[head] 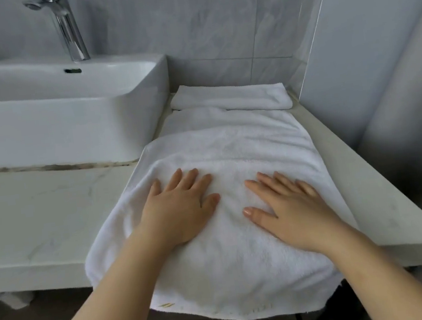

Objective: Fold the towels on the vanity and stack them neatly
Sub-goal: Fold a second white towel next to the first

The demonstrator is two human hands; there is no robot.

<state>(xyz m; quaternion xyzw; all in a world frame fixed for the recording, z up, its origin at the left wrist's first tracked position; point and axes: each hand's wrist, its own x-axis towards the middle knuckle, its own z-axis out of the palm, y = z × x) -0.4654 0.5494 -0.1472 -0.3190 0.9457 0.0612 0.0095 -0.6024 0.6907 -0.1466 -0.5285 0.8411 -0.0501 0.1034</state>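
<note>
Vanity top [37, 207] lets the towel [229, 144] overhang. My left hand [181, 208] and right hand [287, 203] press flat, fingers straight; lifting could drop it.

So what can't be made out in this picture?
Head view only.
Towel under the left hand and right hand: covered by them.
Tap top: cut off by the upper edge.
Gold mark on the hem: too small to read.
Cloth under the counter: mostly hidden by it.

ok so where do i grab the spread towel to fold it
On the spread towel, pinch the near hem at both corners, from the front: that edge hangs free off the vanity, while the rest lies flat under the left hand and right hand.
</note>
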